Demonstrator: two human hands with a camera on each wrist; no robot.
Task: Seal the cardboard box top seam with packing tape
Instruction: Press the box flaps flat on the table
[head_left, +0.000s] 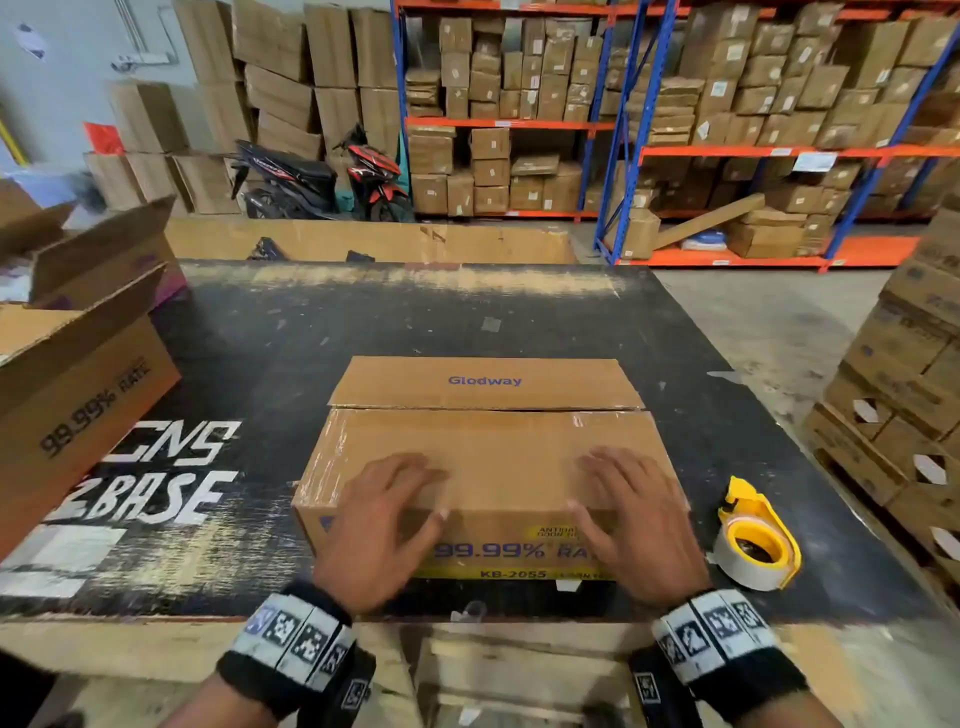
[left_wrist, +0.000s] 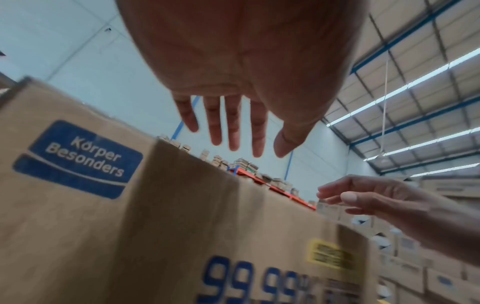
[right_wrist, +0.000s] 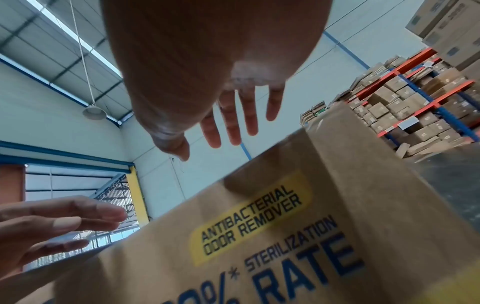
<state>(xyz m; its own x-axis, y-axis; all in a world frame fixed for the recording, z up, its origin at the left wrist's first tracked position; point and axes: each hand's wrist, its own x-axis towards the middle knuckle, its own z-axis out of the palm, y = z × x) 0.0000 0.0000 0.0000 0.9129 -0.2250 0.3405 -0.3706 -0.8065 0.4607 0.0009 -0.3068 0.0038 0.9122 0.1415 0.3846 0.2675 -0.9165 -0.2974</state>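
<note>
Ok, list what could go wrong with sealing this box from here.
1. The top seam looks untaped and slightly gapped; the flaps could spring up once pressure comes off.
2. Both the left hand and the right hand are spread over the cardboard box, and the tape dispenser lies apart on the table; reaching for it frees one flap.
3. The box sits near the table's front edge, so pushing could slide it.

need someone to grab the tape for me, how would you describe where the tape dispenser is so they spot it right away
Look at the big black table with a closed cardboard box near its front edge. The tape dispenser lies on the table just right of that box, past the right hand. It is the only bright yellow thing there, holding a roll of pale tape, among plain brown cartons.
</note>
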